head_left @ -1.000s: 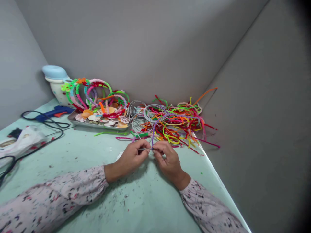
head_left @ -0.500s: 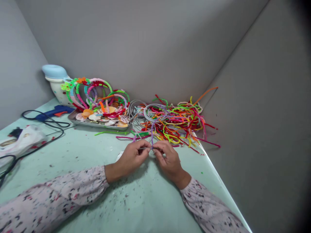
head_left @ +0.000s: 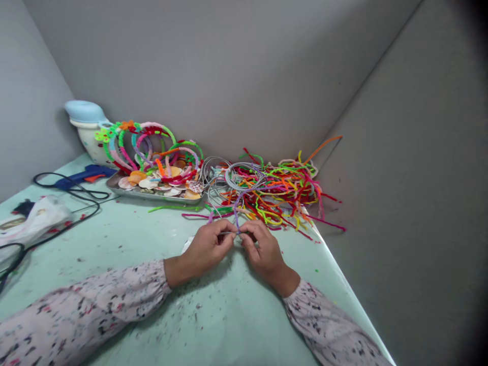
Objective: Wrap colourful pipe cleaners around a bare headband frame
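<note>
My left hand (head_left: 208, 246) and my right hand (head_left: 263, 249) meet low over the pale green table (head_left: 133, 284), fingertips pinched together. Between them runs a thin grey wire (head_left: 227, 233), and a purple pipe cleaner (head_left: 235, 213) rises from the pinch point toward the pile behind. Both hands are closed on the wire and pipe cleaner. Just beyond the fingers lies a heap of coloured pipe cleaners (head_left: 278, 195) with coils of grey wire (head_left: 238, 178).
A metal tray (head_left: 152, 195) holds shells and wrapped colourful hoops (head_left: 148, 147). A blue glue gun (head_left: 86, 176) with black cord (head_left: 68, 213), a white bag (head_left: 36, 216) and a white-and-blue pot (head_left: 86, 129) stand left. Grey walls close the back and right.
The free end of the purple pipe cleaner has swung slightly left and lower above my fingers. Both hands have stayed in place, still pinched together.
</note>
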A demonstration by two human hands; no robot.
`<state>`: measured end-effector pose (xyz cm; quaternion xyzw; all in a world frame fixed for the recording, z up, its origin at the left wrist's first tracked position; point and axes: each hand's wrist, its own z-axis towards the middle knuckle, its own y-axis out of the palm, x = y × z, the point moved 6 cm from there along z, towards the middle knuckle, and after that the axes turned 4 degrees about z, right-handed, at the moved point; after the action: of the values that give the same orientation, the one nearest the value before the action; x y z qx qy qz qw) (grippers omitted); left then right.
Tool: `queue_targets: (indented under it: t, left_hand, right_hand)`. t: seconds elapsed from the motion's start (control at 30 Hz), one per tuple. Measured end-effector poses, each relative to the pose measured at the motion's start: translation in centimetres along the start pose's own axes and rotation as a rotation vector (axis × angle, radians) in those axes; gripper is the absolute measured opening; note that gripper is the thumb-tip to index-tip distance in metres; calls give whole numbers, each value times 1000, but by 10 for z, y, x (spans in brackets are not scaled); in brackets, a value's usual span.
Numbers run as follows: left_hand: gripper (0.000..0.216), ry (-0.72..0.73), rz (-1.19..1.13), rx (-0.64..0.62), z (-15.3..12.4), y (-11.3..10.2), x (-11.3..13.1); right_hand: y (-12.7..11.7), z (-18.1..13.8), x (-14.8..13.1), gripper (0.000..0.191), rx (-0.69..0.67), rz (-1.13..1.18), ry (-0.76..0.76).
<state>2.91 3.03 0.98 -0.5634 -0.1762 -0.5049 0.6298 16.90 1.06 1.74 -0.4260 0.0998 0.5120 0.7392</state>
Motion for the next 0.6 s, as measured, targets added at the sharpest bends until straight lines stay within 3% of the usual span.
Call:
queue_targets:
  t: [0.6]
  left_hand:
    - [15, 73, 109, -41, -3, 2, 4]
  right_hand:
    - [4, -1, 5, 12, -92, 59, 55]
